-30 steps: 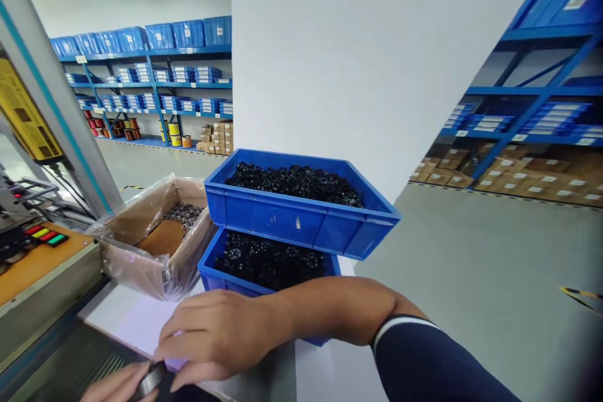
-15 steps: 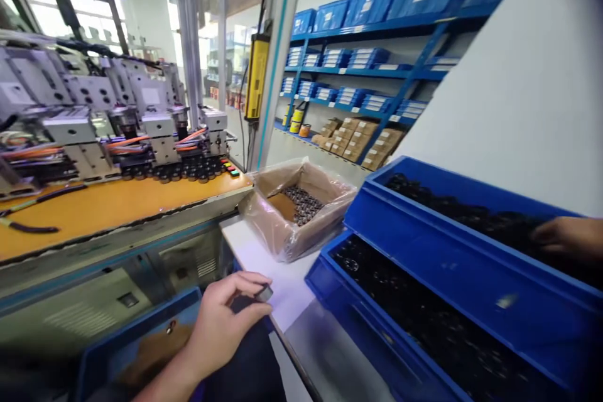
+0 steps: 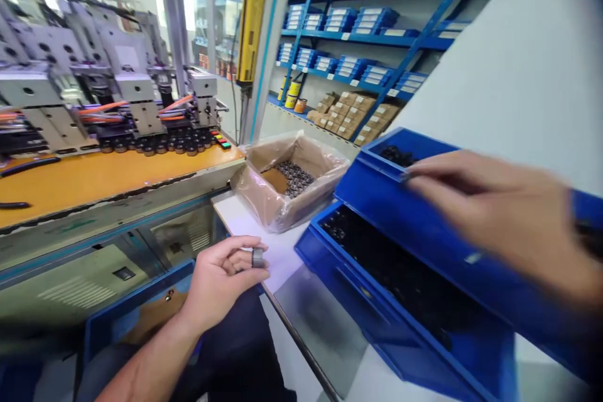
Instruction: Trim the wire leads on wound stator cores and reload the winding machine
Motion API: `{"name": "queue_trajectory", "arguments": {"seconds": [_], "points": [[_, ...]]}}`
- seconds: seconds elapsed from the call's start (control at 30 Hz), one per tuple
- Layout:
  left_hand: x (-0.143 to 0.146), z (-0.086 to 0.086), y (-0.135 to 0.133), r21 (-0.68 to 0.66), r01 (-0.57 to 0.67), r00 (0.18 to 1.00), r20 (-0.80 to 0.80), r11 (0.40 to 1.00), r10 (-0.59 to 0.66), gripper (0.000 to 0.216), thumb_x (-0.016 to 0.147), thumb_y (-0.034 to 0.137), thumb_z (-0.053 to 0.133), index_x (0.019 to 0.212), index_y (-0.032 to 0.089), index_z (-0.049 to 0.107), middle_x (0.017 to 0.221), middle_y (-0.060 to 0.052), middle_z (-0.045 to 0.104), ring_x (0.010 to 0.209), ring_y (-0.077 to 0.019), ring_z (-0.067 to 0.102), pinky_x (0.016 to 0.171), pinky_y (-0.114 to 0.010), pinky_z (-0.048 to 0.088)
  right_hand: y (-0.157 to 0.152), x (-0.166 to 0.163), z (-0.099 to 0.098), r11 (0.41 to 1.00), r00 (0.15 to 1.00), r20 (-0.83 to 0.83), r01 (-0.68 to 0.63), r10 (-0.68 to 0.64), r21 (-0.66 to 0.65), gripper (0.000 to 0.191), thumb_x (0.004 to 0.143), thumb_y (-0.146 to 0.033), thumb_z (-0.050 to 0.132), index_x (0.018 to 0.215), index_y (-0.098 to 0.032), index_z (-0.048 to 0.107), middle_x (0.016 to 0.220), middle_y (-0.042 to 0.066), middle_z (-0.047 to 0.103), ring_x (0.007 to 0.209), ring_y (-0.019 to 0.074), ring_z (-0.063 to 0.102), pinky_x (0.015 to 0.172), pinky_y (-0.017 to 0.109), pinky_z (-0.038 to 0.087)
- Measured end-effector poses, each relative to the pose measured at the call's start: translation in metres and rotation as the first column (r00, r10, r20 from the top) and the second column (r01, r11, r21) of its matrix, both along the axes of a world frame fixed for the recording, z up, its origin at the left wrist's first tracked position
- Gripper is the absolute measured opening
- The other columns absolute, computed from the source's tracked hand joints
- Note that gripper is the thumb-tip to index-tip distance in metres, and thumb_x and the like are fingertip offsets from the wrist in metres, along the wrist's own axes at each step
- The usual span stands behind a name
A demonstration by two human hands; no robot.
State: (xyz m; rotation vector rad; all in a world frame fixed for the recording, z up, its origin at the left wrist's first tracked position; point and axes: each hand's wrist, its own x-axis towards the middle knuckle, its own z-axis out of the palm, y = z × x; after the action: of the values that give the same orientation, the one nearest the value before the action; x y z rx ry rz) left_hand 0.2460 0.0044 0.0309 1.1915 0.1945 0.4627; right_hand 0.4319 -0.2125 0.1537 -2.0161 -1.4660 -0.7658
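Ring (image 3: 257, 257), small and grey, sits pinched in the left hand (image 3: 221, 279) grip; right hand (image 3: 499, 220), blurred, grip unclear, above the upper blue bin (image 3: 424, 226).

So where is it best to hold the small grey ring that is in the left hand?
Probably on its curved outer wall, from two opposite sides. The grey ring is short and round, pinched in the left hand fingertips, its wall exposed toward the camera.

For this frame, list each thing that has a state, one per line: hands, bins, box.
Left hand: fingers pinching a small grey metal ring.
Right hand: blurred over the upper blue plastic bin; grip unclear.
Lower blue plastic bin: open, holding small black parts.
Plastic-lined cardboard box: open, partly filled.
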Motion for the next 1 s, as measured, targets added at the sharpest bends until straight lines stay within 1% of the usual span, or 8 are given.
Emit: {"name": "queue_trajectory", "arguments": {"seconds": [0.03,0.07,0.13,0.27,0.47,0.63,0.8,1.0], "points": [[0.000,0.002,-0.004,0.014,0.006,1.000,-0.001,1.000,-0.006,0.035,0.061,0.007,0.085,0.093,0.020,0.077,0.088,-0.004,0.078,0.075,-0.0157,0.074,0.072,-0.023,0.061,0.000,-0.012,-0.009,0.999,0.999,0.024,-0.037,0.036,0.022,0.008,0.091,-0.024,0.062,0.090,-0.023,0.071,0.083,0.004,0.072,0.072,0.0186,0.069,0.064,0.031,0.059],[0.000,0.003,-0.007,0.039,0.012,1.000,-0.003,0.999,-0.012,0.035,0.061,0.008,0.085,0.093,0.019,0.077,0.090,-0.005,0.079,0.076,-0.0164,0.075,0.072,-0.023,0.061,0.005,-0.025,-0.022,0.992,0.991,-0.039,-0.129,0.128,-0.009,0.007,0.089,-0.019,0.064,0.091,-0.021,0.070,0.087,0.005,0.071,0.074,0.0169,0.069,0.065,0.029,0.059],[-0.001,0.004,-0.013,0.104,0.036,0.999,-0.010,0.994,-0.035,0.034,0.062,0.008,0.085,0.094,0.018,0.078,0.089,-0.006,0.080,0.076,-0.0174,0.075,0.073,-0.023,0.062,0.021,-0.049,-0.051,0.950,0.929,-0.200,-0.304,0.312,0.073,0.012,0.090,-0.011,0.059,0.096,-0.017,0.067,0.087,0.007,0.070,0.077,0.0140,0.068,0.066,0.024,0.059],[0.000,0.003,-0.024,0.137,0.103,0.995,-0.008,0.985,-0.102,0.035,0.063,0.006,0.084,0.095,0.016,0.078,0.078,-0.005,0.080,0.073,-0.0191,0.077,0.072,-0.024,0.064,0.045,-0.072,-0.089,0.878,0.834,-0.285,-0.417,0.472,0.235,0.008,0.088,-0.010,0.063,0.095,-0.012,0.065,0.087,0.009,0.067,0.080,0.0135,0.066,0.071,0.024,0.058],[0.008,-0.007,-0.034,0.075,0.110,0.994,0.008,0.991,-0.111,0.038,0.061,0.005,0.086,0.095,0.020,0.078,0.077,-0.002,0.080,0.070,-0.0178,0.077,0.067,-0.020,0.063,0.034,-0.063,-0.089,0.869,0.825,-0.284,-0.434,0.489,0.235,0.007,0.089,-0.010,0.061,0.093,-0.012,0.065,0.087,0.008,0.062,0.079,0.0127,0.062,0.068,0.025,0.057],[0.007,0.001,-0.041,0.006,-0.004,0.999,-0.049,1.000,0.004,0.034,0.059,0.015,0.090,0.091,0.021,0.079,0.076,-0.001,0.080,0.070,-0.0164,0.076,0.068,-0.020,0.062,0.033,-0.056,-0.091,0.824,0.803,-0.190,-0.539,0.565,0.173,0.022,0.087,-0.011,0.061,0.108,-0.008,0.060,0.098,0.015,0.065,0.090,0.0180,0.062,0.076,0.034,0.058],[0.004,0.010,-0.044,-0.002,-0.014,0.996,-0.091,1.000,0.014,0.037,0.055,0.021,0.093,0.089,0.019,0.080,0.074,-0.002,0.079,0.070,-0.0181,0.076,0.067,-0.022,0.063,0.034,-0.054,-0.096,0.855,0.864,0.011,-0.500,0.503,0.136,0.016,0.092,-0.016,0.060,0.106,-0.010,0.061,0.092,0.011,0.064,0.084,0.0158,0.060,0.073,0.034,0.058],[0.004,0.003,-0.034,0.043,0.072,0.995,-0.071,0.996,-0.069,0.039,0.055,0.014,0.092,0.091,0.020,0.080,0.079,-0.004,0.080,0.072,-0.0209,0.077,0.069,-0.026,0.064,0.031,-0.055,-0.097,0.873,0.876,0.129,-0.478,0.466,0.093,0.018,0.092,-0.021,0.062,0.103,-0.007,0.064,0.086,0.009,0.063,0.080,0.0149,0.058,0.070,0.029,0.057]]}}
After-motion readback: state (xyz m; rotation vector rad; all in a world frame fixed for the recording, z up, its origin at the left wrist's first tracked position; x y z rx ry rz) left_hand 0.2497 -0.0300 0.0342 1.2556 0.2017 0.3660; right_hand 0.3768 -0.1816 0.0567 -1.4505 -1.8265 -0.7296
